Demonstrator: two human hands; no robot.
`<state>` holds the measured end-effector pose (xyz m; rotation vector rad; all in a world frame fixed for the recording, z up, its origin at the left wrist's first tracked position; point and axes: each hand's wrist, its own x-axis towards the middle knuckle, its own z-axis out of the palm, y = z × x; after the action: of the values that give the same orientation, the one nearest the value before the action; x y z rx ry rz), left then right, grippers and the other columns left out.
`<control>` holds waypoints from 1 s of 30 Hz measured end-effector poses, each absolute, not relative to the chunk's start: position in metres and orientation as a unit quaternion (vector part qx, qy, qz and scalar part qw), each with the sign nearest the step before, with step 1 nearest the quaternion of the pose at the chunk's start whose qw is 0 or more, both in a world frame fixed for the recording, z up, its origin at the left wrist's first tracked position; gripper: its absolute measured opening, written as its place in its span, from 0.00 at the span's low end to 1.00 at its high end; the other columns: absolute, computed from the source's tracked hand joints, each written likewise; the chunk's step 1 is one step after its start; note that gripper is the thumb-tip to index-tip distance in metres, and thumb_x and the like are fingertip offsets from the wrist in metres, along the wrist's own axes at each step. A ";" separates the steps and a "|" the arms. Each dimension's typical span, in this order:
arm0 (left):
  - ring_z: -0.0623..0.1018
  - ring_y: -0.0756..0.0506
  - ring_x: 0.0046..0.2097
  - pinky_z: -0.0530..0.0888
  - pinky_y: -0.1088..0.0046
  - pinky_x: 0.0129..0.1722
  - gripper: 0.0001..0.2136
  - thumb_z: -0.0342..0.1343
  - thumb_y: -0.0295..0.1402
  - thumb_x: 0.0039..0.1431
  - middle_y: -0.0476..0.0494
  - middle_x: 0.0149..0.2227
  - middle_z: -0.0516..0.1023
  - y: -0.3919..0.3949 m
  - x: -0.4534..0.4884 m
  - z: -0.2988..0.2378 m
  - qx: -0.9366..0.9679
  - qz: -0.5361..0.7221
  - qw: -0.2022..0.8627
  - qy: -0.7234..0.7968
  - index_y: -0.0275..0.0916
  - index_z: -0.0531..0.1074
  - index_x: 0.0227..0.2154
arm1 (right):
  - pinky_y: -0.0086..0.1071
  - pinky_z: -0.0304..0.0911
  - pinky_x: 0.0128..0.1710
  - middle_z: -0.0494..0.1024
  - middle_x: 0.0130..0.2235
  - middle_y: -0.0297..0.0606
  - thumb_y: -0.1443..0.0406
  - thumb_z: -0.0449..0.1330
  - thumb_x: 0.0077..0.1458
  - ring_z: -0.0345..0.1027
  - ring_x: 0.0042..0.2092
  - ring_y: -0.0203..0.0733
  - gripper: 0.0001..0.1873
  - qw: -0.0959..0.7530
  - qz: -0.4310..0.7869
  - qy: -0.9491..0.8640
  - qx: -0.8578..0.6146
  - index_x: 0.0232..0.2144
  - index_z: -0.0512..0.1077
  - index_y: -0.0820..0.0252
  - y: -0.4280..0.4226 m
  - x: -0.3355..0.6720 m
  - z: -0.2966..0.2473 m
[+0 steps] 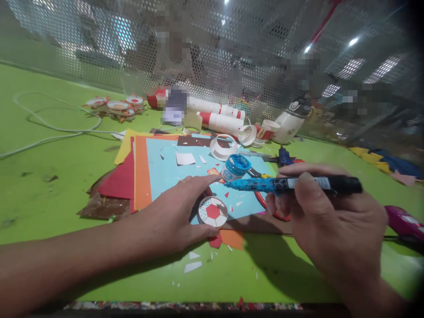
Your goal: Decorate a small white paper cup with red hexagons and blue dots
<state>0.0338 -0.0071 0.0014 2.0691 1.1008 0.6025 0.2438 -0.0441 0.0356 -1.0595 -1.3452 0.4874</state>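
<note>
Disc (212, 211): lying on blue sheet (165, 172), mid-counter (49, 176); red hexagon and edge patches showing, white fields staying bare.
Left hand (172, 216): resting flat at its left edge, fingers released.
Right hand (327, 225): fingers clenching blue-smeared marker (298, 184), tip hovering near paint pot (236, 167).

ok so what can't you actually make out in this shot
Head view: red handle loop mostly hidden under the right hand, which grips the black marker.
Head view: pink tool cut off by the right edge; its kind is unclear.
Head view: label on the stacked cups pixelated out.
Head view: everything behind the mesh screen is blurred.
</note>
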 end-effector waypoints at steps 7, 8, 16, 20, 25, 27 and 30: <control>0.72 0.33 0.57 0.71 0.53 0.55 0.40 0.64 0.40 0.49 0.39 0.59 0.70 -0.008 0.030 0.007 0.789 0.208 0.375 0.440 0.48 0.56 0.65 | 0.31 0.64 0.22 0.70 0.21 0.29 0.61 0.63 0.59 0.64 0.23 0.34 0.05 0.637 0.274 -0.594 -0.408 0.36 0.77 0.55 -0.034 0.258 0.043; 0.71 0.32 0.58 0.70 0.52 0.55 0.39 0.63 0.40 0.50 0.38 0.60 0.69 -0.008 0.029 0.007 0.789 0.212 0.378 0.434 0.48 0.56 0.65 | 0.30 0.64 0.21 0.69 0.20 0.29 0.61 0.63 0.59 0.63 0.22 0.34 0.05 0.642 0.285 -0.587 -0.402 0.35 0.77 0.55 -0.032 0.259 0.044; 0.78 0.38 0.48 0.75 0.60 0.47 0.38 0.61 0.36 0.52 0.37 0.56 0.75 -0.005 0.031 0.007 0.765 0.235 0.433 0.415 0.44 0.54 0.65 | 0.31 0.67 0.23 0.67 0.21 0.29 0.65 0.66 0.51 0.62 0.24 0.33 0.04 0.656 0.379 -0.514 -0.402 0.32 0.77 0.58 -0.014 0.272 0.060; 0.78 0.38 0.47 0.74 0.60 0.47 0.39 0.63 0.38 0.50 0.36 0.54 0.76 -0.002 0.031 0.004 0.768 0.236 0.432 0.410 0.41 0.55 0.65 | 0.33 0.69 0.25 0.70 0.21 0.30 0.65 0.64 0.52 0.66 0.24 0.35 0.04 0.649 0.332 -0.536 -0.425 0.33 0.76 0.59 -0.006 0.277 0.067; 0.75 0.38 0.48 0.72 0.58 0.50 0.38 0.62 0.37 0.50 0.38 0.52 0.76 0.001 0.031 0.000 0.782 0.243 0.401 0.411 0.42 0.56 0.64 | 0.30 0.66 0.25 0.71 0.20 0.29 0.61 0.64 0.55 0.66 0.22 0.33 0.08 0.574 0.201 -0.628 -0.486 0.30 0.73 0.60 0.008 0.282 0.075; 0.74 0.38 0.50 0.70 0.58 0.52 0.37 0.62 0.37 0.50 0.39 0.51 0.76 0.001 0.031 0.000 0.789 0.240 0.389 0.410 0.43 0.56 0.64 | 0.29 0.64 0.24 0.70 0.19 0.29 0.59 0.63 0.56 0.66 0.21 0.33 0.10 0.544 0.157 -0.648 -0.509 0.29 0.72 0.61 0.013 0.280 0.076; 0.73 0.38 0.51 0.70 0.58 0.52 0.35 0.61 0.36 0.52 0.38 0.51 0.74 -0.001 0.030 0.002 0.790 0.231 0.390 0.412 0.42 0.56 0.63 | 0.30 0.64 0.24 0.70 0.20 0.29 0.58 0.62 0.57 0.66 0.21 0.33 0.12 0.509 0.152 -0.663 -0.528 0.28 0.70 0.61 0.020 0.274 0.073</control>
<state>0.0304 -0.0010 0.0018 2.0076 1.0481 0.5867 0.2743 0.0203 0.0733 -1.2710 -1.5963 0.3664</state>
